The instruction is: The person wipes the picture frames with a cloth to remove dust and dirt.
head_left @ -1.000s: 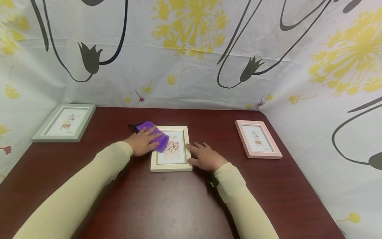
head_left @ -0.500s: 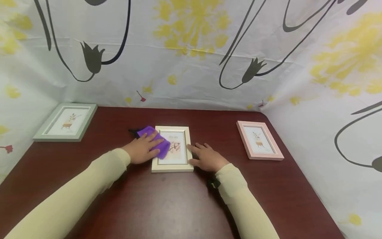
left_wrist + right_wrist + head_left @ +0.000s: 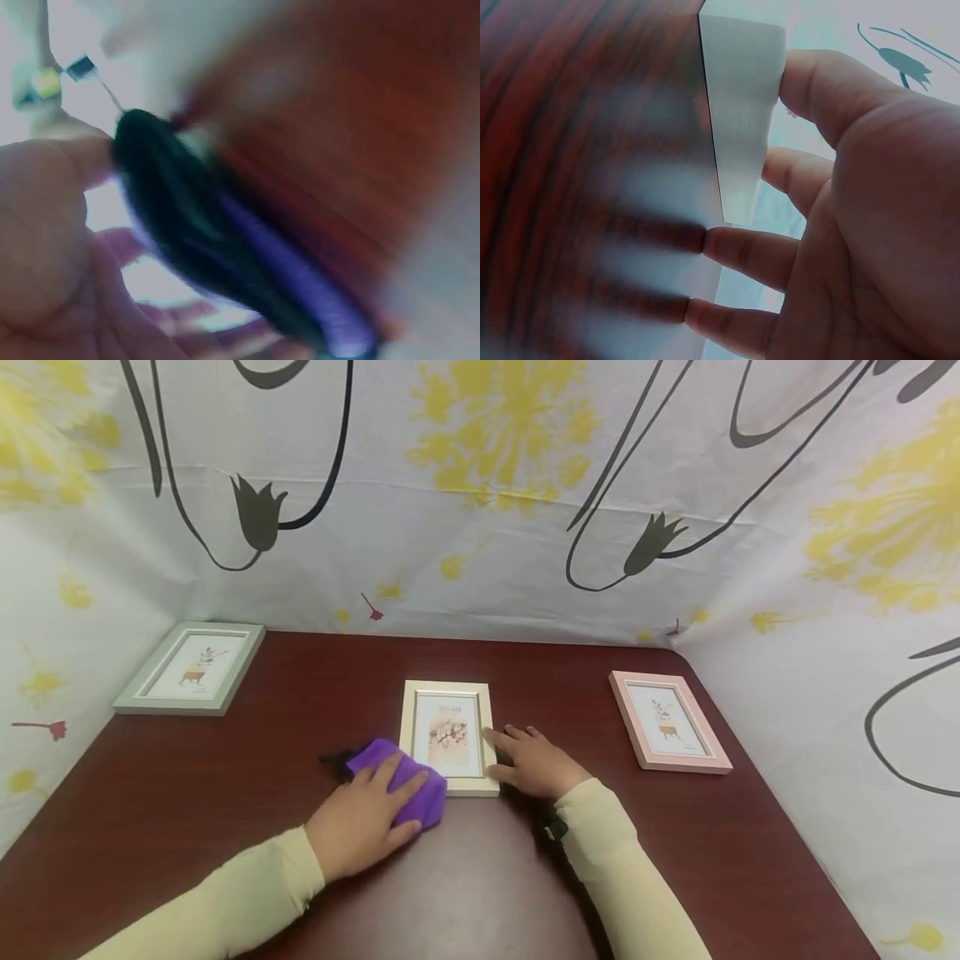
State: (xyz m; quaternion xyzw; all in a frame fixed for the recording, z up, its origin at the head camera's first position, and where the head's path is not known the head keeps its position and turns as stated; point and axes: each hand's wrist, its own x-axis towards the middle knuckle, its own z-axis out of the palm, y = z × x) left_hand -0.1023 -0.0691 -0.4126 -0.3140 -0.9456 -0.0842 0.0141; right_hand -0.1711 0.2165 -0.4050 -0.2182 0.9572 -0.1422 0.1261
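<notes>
Purple cloth (image 3: 431, 798) is off the picture (image 3: 450, 739): half a second ago it lay over the left side, now it covers the cream frame's (image 3: 408, 718) near-left corner. Reads as a wipe stroke down that border. Cream frame sits mid-bench (image 3: 337, 664). Hands apart: left hand (image 3: 356, 822) spread flat on cloth; right hand (image 3: 542, 768), fingers extended, touches the right side, likely bracing. Green frame (image 3: 191, 668) at far-left corner, pink frame (image 3: 670, 722) near right edge.

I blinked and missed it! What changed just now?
The left hand and purple cloth moved from the upper left part of the cream picture frame down to its near left corner. The right hand stayed at its right edge; the pink picture frame and grey-green picture frame stayed put.
</notes>
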